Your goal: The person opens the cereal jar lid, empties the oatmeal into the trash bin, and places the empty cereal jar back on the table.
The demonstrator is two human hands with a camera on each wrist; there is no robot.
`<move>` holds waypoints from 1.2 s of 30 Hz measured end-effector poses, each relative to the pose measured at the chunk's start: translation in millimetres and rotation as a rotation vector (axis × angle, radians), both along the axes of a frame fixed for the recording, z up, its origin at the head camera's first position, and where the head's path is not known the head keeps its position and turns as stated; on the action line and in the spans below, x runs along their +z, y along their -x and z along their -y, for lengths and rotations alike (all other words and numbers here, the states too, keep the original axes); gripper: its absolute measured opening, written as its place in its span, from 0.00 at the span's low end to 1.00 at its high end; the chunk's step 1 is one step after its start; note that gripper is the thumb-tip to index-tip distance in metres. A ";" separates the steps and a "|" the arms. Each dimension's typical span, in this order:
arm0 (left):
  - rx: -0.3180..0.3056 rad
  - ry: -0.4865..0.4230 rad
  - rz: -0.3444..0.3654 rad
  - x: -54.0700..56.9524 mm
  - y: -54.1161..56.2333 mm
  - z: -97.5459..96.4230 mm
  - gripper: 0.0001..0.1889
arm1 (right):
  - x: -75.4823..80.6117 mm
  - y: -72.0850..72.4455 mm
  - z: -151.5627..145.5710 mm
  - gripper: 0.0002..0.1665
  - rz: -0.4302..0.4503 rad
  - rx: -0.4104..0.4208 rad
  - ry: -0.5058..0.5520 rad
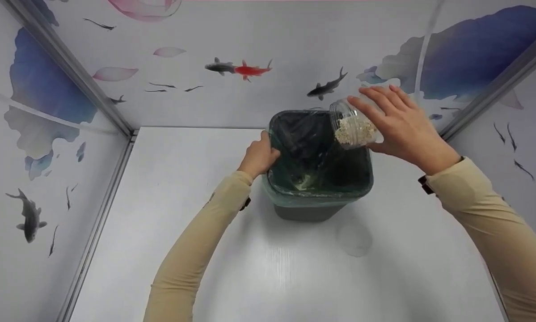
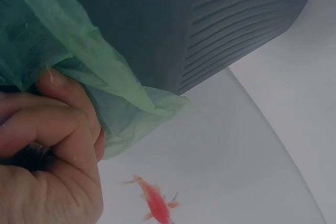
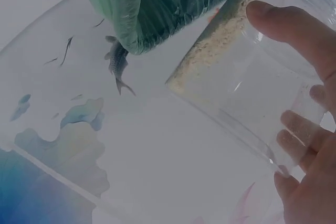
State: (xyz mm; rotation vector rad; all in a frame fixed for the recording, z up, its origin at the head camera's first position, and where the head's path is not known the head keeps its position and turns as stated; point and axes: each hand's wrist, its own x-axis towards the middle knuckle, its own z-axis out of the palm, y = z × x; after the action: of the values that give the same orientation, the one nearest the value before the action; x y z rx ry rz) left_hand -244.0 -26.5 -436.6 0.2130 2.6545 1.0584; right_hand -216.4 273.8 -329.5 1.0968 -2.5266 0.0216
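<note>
A clear plastic jar (image 1: 355, 127) lies tipped on its side over the right rim of a dark trash bin (image 1: 310, 213). Pale flakes (image 3: 212, 51) lie along its lower wall, toward the mouth. My right hand (image 1: 402, 125) grips the jar, thumb on one side and fingers round the other. A thin green bag (image 2: 113, 85) lines the bin and folds over its rim. At the bin's left rim my left hand (image 1: 259, 155) holds the edge, fingers curled over the bag. Inside the bin, a small pale-green patch (image 1: 304, 181) shows near the front.
A round clear lid (image 1: 355, 237) lies on the white table (image 1: 183, 214) in front of the bin. Behind stands a white wall panel (image 1: 232, 98) printed with fish and lotus leaves, and similar panels rise at both sides.
</note>
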 end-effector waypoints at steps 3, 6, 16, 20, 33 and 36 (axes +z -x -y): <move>0.005 -0.004 0.008 -0.8 -0.4 0.4 0.31 | -2.1 1.1 0.6 0.71 0.003 0.004 -0.011; 0.002 0.000 -0.001 -2.0 -0.1 1.7 0.31 | -4.9 1.9 2.2 0.70 0.005 0.016 -0.010; -0.018 0.013 -0.036 0.1 -0.4 -0.8 0.29 | -3.3 0.0 3.2 0.70 0.031 0.017 0.009; -0.012 0.002 -0.027 1.9 -1.0 -0.9 0.30 | -3.4 -0.1 2.3 0.70 0.026 0.011 0.005; -0.010 -0.010 -0.011 -0.5 -0.4 -1.7 0.30 | -1.9 0.7 1.6 0.70 0.029 -0.017 -0.013; -0.014 -0.013 -0.011 -0.1 -0.2 -1.6 0.30 | -0.2 0.8 2.3 0.71 0.019 -0.006 -0.022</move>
State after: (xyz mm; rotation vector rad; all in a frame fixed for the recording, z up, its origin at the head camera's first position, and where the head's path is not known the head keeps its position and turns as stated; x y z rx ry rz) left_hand -243.7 -24.9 -436.7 0.2397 2.6525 1.0738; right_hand -217.2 271.5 -329.7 1.1018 -2.5525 0.0029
